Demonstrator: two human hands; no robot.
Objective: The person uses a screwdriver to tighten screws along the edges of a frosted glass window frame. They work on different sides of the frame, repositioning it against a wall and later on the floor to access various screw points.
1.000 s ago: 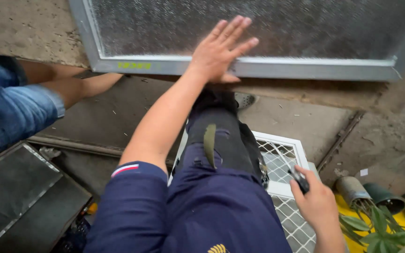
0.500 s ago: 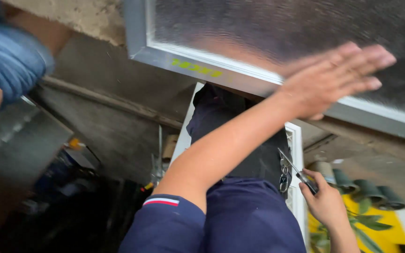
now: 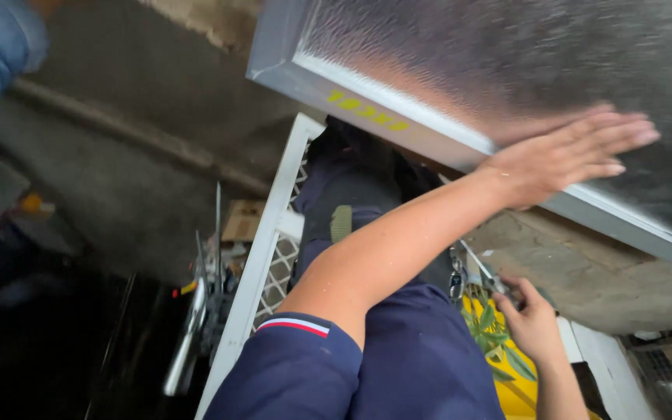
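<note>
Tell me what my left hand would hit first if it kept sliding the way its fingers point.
The left hand lies flat on the textured glass, fingers pointing right. That way shows only more glass up to the picture's edge; the metal frame runs just below. The view is blurred.

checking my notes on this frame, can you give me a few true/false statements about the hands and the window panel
1. The left hand lies flat, fingers stretched, against the textured glass panel. True.
2. The right hand is pressed on the glass too. False: it is down low beside the leg, around a small dark tool.
3. The panel's frame is bare grey metal. True.
4. A red grille lies under the person's legs. False: the grille is white.
5. Green leaves show near the right hand. True.
</note>
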